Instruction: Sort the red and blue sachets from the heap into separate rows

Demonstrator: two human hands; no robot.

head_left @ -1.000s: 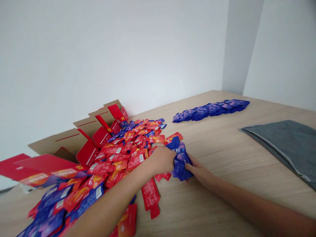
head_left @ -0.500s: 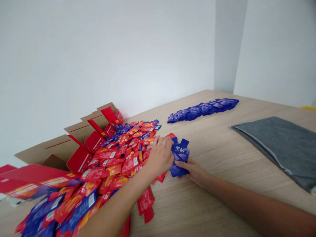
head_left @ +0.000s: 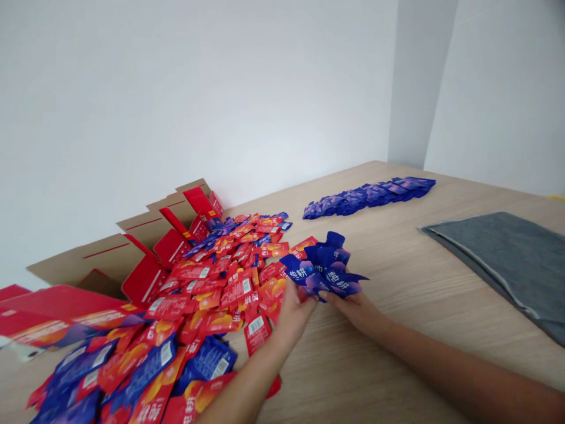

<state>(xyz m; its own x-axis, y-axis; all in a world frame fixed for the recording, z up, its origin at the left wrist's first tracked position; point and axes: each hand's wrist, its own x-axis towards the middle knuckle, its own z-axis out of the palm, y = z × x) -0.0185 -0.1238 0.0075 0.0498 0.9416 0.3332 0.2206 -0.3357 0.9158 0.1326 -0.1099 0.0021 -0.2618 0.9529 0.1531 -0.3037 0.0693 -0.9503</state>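
Note:
Several blue-purple sachets (head_left: pixel 326 265) with white lettering are fanned out between my two hands, just above the table. My left hand (head_left: pixel 295 306) is closed on their lower left side, thumb toward the middle. On the lower right, my right hand (head_left: pixel 353 306) pinches the same bunch, its thumb across the front and the other fingers mostly hidden behind. To the left of my hands spreads a heap of mixed red-orange sachets (head_left: pixel 238 288) and blue sachets (head_left: pixel 207 362), some with barcodes facing up.
Open red and brown cardboard boxes (head_left: pixel 145 277) lie along the wall behind the heap. A long overlapping row of blue sachets (head_left: pixel 371 197) rests farther back on the wooden table (head_left: pixel 397 259). At the right lies a grey fabric bag (head_left: pixel 498 259) with a pale edge.
The blue sachets between my hands have gone from a compact stack to a spread fan. My left hand has shifted from their upper left side down to the lower left.

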